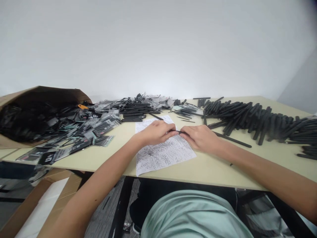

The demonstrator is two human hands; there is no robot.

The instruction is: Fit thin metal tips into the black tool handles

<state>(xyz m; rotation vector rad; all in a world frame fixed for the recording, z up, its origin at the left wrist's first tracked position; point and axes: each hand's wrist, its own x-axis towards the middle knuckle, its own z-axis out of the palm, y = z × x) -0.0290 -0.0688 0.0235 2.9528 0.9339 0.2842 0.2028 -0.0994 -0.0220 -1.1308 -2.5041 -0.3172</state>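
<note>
My left hand (156,132) and my right hand (200,137) meet over a white sheet of paper (164,157) covered with dark scribbles. Between their fingertips runs a thin black pen (178,131), gripped from both sides and mostly hidden by the fingers. Beyond the paper lies a stack of black pens (135,112). Thin dark sticks, perhaps refills (187,110), lie loose and in clear film behind my right hand. A long heap of thicker black pens (260,122) stretches away to the right, and one black pen (234,140) lies beside my right wrist.
At left, a cardboard box (41,88) lies with its mouth toward the table, spilling flat clear packets (99,127) onto the pale yellow tabletop (116,155). Another open carton (32,205) stands below on the floor. A white wall (158,49) rises behind the table.
</note>
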